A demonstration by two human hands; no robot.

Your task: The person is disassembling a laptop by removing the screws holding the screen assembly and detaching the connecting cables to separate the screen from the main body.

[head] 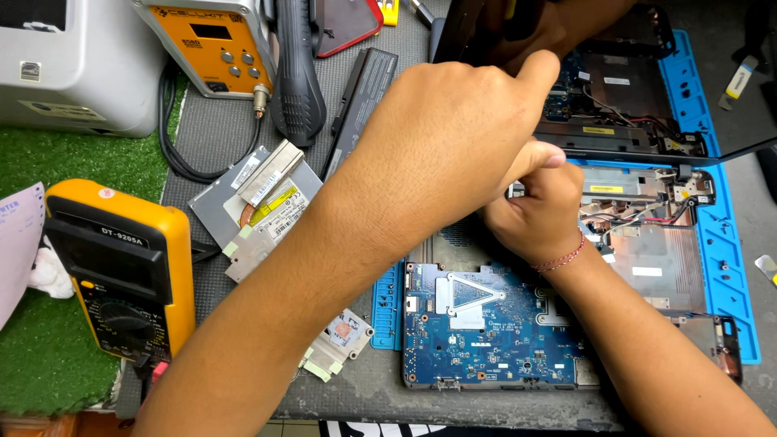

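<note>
An opened laptop base [647,267] lies on a blue work mat [720,243], its red and black wires bare near the hinge. The blue motherboard [486,324] rests at its near left corner. My left hand [461,137] reaches across from the lower left, its fingers curled round the edge of the dark, glossy laptop lid [473,28]. Just below it, my right hand [534,210], with a thin red bracelet, is closed in a fist over the wires by the hinge. Anything pinched in it is hidden.
A yellow multimeter [121,267] lies at the left on green turf [48,364]. An optical drive [243,202], a copper heatsink [340,336], a black battery [364,97], an orange hot-air station [210,40] and its black handle [295,73] lie nearby.
</note>
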